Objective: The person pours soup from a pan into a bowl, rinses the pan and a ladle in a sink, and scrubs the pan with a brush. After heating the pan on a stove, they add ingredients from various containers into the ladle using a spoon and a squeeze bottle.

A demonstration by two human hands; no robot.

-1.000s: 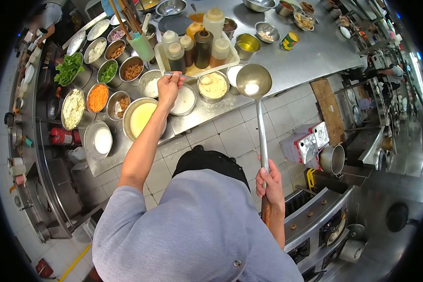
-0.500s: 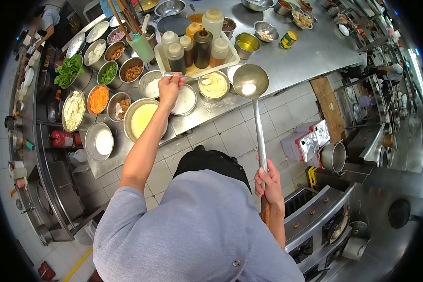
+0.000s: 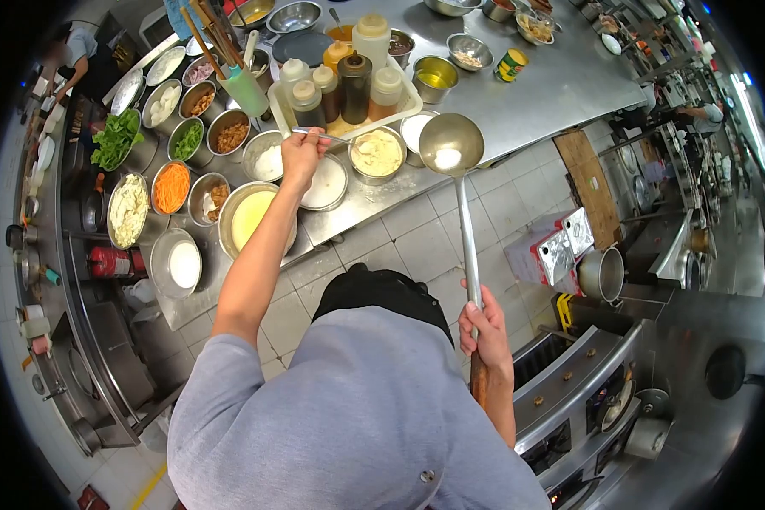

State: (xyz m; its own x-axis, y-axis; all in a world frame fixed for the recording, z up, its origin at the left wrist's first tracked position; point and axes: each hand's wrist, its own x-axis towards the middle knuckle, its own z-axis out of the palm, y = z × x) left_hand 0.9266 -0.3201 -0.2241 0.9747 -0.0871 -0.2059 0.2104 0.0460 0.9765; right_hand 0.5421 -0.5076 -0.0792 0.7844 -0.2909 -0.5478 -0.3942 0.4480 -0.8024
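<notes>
My left hand (image 3: 303, 156) is closed around the thin metal handle of a spoon (image 3: 321, 134). The spoon's far end reaches the metal container of pale yellow paste or powder (image 3: 377, 153). Below that hand sit a bowl of white powder (image 3: 325, 184) and a larger bowl of yellow liquid (image 3: 250, 218). My right hand (image 3: 487, 330) grips the long handle of a big metal ladle (image 3: 452, 146). Its bowl is held level just past the counter edge, beside the pale yellow container, with a small white heap inside.
Squeeze bottles (image 3: 357, 89) stand in a white basket (image 3: 412, 104) on the steel counter (image 3: 535, 102). Bowls of shredded carrot (image 3: 171, 188) and other ingredients line the left side. A stove (image 3: 582, 382) is behind at the right. Another person (image 3: 81, 55) is at the far left.
The view has shifted slightly, so the counter items appear a little further left. My left hand still holds the spoon at the pale yellow container; the ladle stays almost where it was.
</notes>
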